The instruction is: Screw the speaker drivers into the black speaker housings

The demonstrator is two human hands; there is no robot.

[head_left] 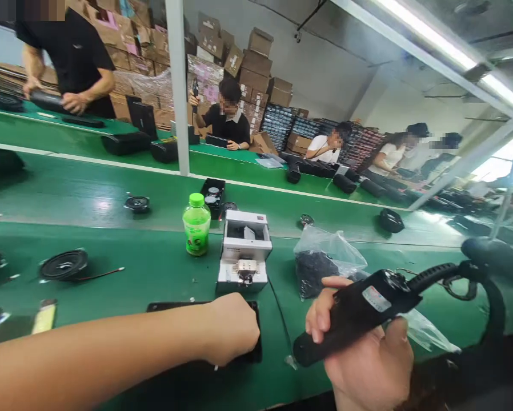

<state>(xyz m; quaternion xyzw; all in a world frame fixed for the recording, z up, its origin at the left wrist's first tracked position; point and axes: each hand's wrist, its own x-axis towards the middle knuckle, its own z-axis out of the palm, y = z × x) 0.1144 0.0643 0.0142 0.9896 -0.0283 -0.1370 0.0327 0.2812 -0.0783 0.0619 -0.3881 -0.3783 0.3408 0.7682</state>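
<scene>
My left hand (233,328) is closed over the right part of a black panel (162,307) lying on the green table; its fingertips are turned away, and what they hold, if anything, is hidden. In my right hand (368,365) is a black power tool (351,319) with a white-and-red label and a thick black cable at its upper end. The tool slants down to the left, its lower end just right of the panel. Behind my left hand stands a white dispenser device (245,251) with small metal parts at its front.
A green-capped bottle (196,225) stands left of the dispenser. A clear bag (320,262) of black pieces lies to its right. Round speakers (64,264) rest at the left. Beyond the green conveyor (80,188), several people work among black cases and stacked cartons.
</scene>
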